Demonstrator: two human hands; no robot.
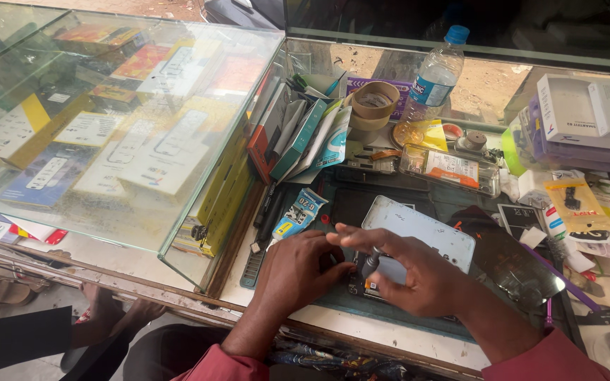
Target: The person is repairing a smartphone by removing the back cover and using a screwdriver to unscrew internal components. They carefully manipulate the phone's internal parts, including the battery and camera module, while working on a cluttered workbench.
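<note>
Two hands: right hand [418, 279] grips screwdriver [371, 262] | left hand [298, 271] steadies, apparently, one phone [425, 233]

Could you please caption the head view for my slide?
Both hands, left hand and right hand, work a small screwdriver into an opened phone.

Phone [418, 236] on mat [361, 204], glass case [107, 120] left, bottle [435, 77] probably behind

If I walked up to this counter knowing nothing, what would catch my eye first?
Probably the two hands at the bottom centre: the right hand pinches a small dark screwdriver upright over a pale blue, opened phone lying on a dark work mat, while the left hand steadies the phone's edge. To the left stands a big glass display case full of colourful boxes; a clear plastic water bottle with a blue cap rises behind.
</note>
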